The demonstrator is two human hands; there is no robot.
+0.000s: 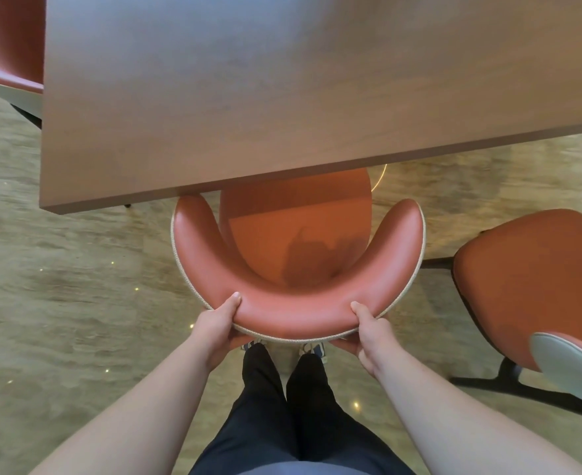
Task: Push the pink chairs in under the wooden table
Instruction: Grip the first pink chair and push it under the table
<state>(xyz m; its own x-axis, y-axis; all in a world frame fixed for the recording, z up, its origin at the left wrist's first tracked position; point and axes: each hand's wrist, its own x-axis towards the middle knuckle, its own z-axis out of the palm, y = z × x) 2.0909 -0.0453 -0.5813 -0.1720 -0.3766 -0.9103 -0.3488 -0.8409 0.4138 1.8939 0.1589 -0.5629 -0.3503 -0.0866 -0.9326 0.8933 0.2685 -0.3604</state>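
A pink chair [296, 262] with a curved padded backrest stands right in front of me, the front of its seat tucked under the near edge of the wooden table [248, 97]. My left hand [219, 325] grips the backrest on its left, thumb on top. My right hand [368, 332] grips the backrest on its right the same way. A second pink chair [536, 282] stands to the right, out from the table. A third pink chair [4, 46] shows at the far left corner, partly hidden by the tabletop.
My legs and shoes [311, 349] stand directly behind the held chair. The right chair's black legs [522, 385] spread over the beige floor [76, 303]. Open floor lies to the left.
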